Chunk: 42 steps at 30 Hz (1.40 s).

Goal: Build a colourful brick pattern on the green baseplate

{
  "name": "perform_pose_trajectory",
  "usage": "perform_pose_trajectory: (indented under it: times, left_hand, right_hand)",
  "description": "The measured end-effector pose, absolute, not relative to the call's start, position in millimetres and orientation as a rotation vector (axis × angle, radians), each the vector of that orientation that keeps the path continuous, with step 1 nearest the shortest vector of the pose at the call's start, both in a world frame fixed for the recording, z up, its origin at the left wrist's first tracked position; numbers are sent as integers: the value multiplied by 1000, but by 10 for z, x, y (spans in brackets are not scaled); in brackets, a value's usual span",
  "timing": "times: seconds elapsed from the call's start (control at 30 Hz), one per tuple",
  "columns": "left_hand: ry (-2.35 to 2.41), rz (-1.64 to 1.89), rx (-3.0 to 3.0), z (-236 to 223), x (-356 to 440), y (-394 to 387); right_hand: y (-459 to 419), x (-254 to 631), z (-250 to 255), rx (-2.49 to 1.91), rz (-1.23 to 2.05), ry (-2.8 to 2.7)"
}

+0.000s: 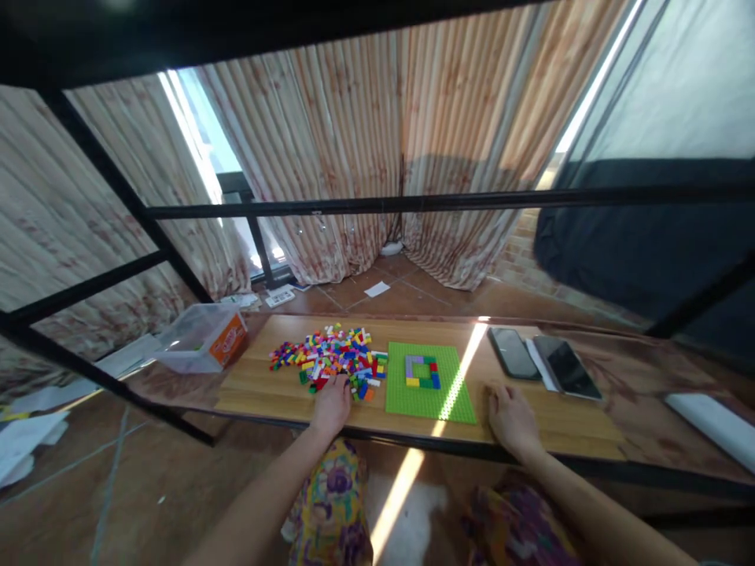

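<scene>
My left hand (332, 406) is at the near edge of a loose pile of colourful toy building bricks (330, 354), its fingers drawn together among the nearest ones. Whether a brick is between the fingertips cannot be made out. To the right of the pile lies a green studded baseplate (401, 401). On it, a square outline of bricks (435, 380) in purple, green, red, blue and yellow surrounds a bare green middle. My right hand (512, 417) rests curled on the wooden board, right of the baseplate, with nothing visible in it.
Two dark phones (514, 354) (566, 366) lie at the back right. A clear plastic box (197, 338) with an orange label stands left of the board (253, 393). A black metal rail (377, 206) crosses beyond the table, before curtains (330, 141).
</scene>
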State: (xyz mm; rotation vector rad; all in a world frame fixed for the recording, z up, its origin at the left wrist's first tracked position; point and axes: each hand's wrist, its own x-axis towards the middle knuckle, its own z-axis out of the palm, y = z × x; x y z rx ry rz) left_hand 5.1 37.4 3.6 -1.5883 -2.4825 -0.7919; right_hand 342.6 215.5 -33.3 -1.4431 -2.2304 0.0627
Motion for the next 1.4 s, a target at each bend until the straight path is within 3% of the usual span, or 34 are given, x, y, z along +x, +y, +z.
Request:
perform_pose_trajectory:
  times: [0.33,0.5,0.63,0.87,1.1,1.4]
  left_hand:
    - [-2323,-666,-1776,360,242,1165]
    - [-2360,-547,-1870,217,188,1422]
    - [-2396,-554,-1889,141,137,1448]
    - [-2431,-719,-1927,117,74,1361]
    - [-2520,-692,-1982,207,19,1428]
    - [-2513,-620,-1985,220,-18,1461]
  right_hand:
    - [2381,3603,-417,-1387,538,-2028]
    - [2408,3219,-3,-1444,747,-1782]
    - [2418,2516,394,-1211,872,-1784]
    - [2302,1541,358,-846,713,-2228]
    - [2255,1262,129,-845,347,-2661]
    - [2276,1252,72,-836,432,-2687]
